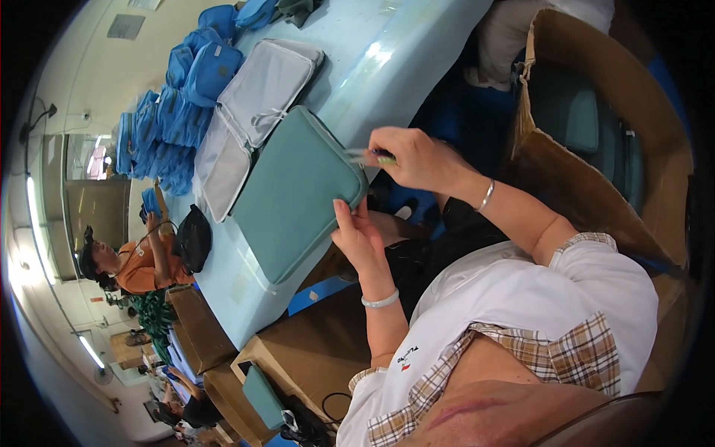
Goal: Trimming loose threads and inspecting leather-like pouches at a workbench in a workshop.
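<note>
A flat teal zippered case (294, 197) lies closed at the table's near edge, one corner sticking out toward me. My left hand (359, 237) grips that corner, the thumb on top and the fingers partly hidden beneath. In my right hand (408, 156) is a small pair of thread snips (356, 153), its pale blades at the case's zipper edge. The fingers are closed around its dark and yellow-green handle. Whether the blades touch a thread is too small to tell. Beyond the teal case, an open case (264, 89) shows its pale grey lining and a white ribbon.
Blue cases (175, 115) are heaped along the far side of the pale blue table (357, 63). A cardboard box (588, 175) with teal cases stands at my right. Another teal case (262, 395) lies among boxes lower left. Across the table, a person in orange (149, 261) works beside a black bag (194, 238).
</note>
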